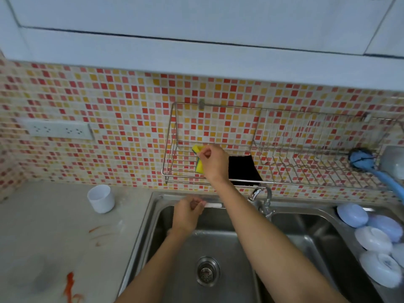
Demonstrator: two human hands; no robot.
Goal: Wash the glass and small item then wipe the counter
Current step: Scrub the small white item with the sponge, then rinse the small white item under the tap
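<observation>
Head view. The right hand [211, 162] is raised to the wall-mounted wire rack [175, 136], its fingers pinched on a yellow sponge [198, 165] resting in the rack's left compartment. The left hand [188, 212] is held over the back rim of the sink [140, 232], fingers curled round a small white item [213, 205], seemingly the task's small item. A white cup [101, 201] stands upright on the counter [54, 237]; whether it is the glass cannot be told. Red smears [70, 283] are noted on the counter, so wiping is judged outstanding. The step in hand is judged to be fetching the sponge. Next, the sponge must be brought down to the item over the basin.
</observation>
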